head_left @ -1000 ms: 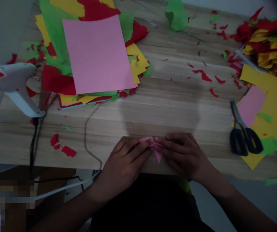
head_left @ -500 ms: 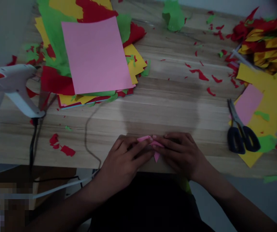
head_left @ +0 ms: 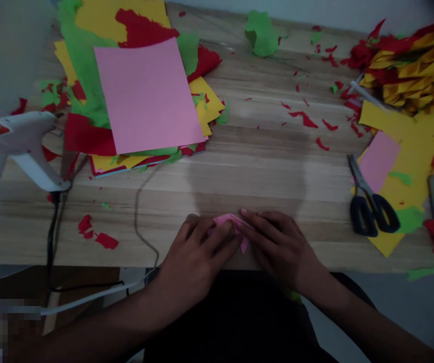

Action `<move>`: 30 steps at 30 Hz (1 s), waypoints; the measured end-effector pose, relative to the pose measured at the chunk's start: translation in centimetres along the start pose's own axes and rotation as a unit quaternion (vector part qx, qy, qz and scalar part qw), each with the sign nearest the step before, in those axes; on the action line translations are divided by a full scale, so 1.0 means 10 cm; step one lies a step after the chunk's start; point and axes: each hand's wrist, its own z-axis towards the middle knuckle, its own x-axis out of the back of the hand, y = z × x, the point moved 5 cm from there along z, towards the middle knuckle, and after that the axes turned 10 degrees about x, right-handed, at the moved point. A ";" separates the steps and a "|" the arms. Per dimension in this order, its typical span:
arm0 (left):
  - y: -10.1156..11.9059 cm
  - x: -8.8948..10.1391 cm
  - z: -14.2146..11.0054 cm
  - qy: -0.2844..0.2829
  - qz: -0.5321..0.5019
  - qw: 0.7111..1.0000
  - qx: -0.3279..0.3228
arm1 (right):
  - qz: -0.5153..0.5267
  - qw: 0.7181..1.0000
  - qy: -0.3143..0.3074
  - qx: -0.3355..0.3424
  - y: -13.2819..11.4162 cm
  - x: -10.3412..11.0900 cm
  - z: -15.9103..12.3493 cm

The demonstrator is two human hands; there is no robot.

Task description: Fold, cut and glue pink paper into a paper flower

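A small folded pink paper piece (head_left: 229, 222) lies at the near edge of the wooden table (head_left: 247, 166). My left hand (head_left: 198, 254) presses on its left side with the fingers closed over it. From the right, my right hand (head_left: 279, 247) pinches its edge with thumb and fingertips. Most of the piece is hidden under my fingers; only a top flap and a lower point show.
A stack of coloured sheets topped by a pink sheet (head_left: 147, 96) lies at the back left. A white glue gun (head_left: 23, 143) with a black cord stands at the left. Scissors (head_left: 370, 206) rest on yellow paper at the right. Red scraps (head_left: 96, 232) are scattered about.
Both hands stay on the pink piece and have shifted slightly, covering more of its lower point. The view has tilted a little, so the table items sit lower and further left.
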 end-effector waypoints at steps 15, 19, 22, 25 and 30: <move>-0.05 0.01 0.01 -0.047 0.024 0.999 0.003 | -0.016 0.996 0.057 -0.062 -0.07 0.11 -0.30; -0.07 0.00 0.01 -0.054 0.019 0.998 0.002 | -0.026 0.997 0.053 -0.047 -0.07 0.10 -0.17; -0.09 -0.02 0.01 -0.057 0.013 0.998 -0.005 | -0.052 0.996 0.061 -0.038 -0.05 0.06 0.02; -0.11 -0.03 -0.01 -0.046 0.006 0.999 -0.008 | -0.063 0.995 0.070 -0.031 -0.02 0.03 0.10; -0.11 -0.06 -0.03 -0.033 0.014 0.999 -0.007 | -0.050 0.997 0.051 -0.017 0.04 0.01 0.05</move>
